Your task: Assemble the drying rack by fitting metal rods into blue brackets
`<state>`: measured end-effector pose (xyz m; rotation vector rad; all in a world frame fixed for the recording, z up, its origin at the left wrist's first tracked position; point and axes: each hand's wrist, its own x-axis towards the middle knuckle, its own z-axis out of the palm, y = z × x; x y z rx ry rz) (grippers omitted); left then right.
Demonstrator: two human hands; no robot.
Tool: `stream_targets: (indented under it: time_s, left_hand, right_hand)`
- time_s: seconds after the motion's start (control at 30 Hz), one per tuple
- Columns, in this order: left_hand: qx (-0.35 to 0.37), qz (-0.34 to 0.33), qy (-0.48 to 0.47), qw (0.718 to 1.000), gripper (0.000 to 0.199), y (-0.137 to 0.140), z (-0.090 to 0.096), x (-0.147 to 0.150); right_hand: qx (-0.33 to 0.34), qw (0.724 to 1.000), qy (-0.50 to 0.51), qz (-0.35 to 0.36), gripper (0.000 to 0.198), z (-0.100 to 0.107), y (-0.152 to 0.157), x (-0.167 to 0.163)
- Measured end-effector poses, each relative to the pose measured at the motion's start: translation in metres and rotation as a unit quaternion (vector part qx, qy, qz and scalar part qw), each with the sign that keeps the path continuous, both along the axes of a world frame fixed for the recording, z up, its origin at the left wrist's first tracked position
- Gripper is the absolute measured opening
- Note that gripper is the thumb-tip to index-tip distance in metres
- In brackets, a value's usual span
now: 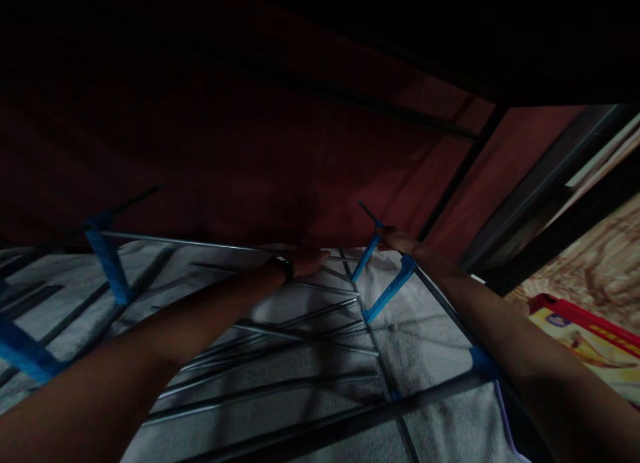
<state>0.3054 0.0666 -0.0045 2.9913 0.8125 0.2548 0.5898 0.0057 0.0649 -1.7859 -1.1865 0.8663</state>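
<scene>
A thin metal tube [185, 242] runs crosswise at the back, from a blue plastic connector [107, 260] on the left towards another blue connector [367, 253] on the right. My left hand [309, 261], with a dark band on its wrist, is closed around this tube near its right end. At the top of the right connector, my right hand [394, 238] pinches the joint; its fingertips are partly hidden in shadow. Several loose metal tubes [270, 388] lie below my left forearm. A further blue connector [393, 290] slants up beside my right wrist.
Grey cloth [435, 330] covers the surface under the frame. A dark red fabric wall [250, 163] rises behind it, with dark bars [450, 183] across. A thick dark tube [320, 433] crosses the front. On the right lies a red and yellow package [585, 343].
</scene>
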Motion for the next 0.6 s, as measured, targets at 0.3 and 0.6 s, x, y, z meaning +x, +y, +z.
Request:
stream_targets:
  time_s: [0.3,0.6]
  left_hand:
    - [0.078,-0.015,-0.11,0.991,0.042,0.003,0.045,-0.004]
    - [0.073,0.015,-0.151,0.986,0.04,0.003,0.062,-0.011]
  right_hand:
    - [-0.012,0.999,0.036,-0.013,0.02,0.008,-0.004,-0.025]
    - [-0.006,0.999,0.03,-0.016,0.033,0.027,0.001,-0.054]
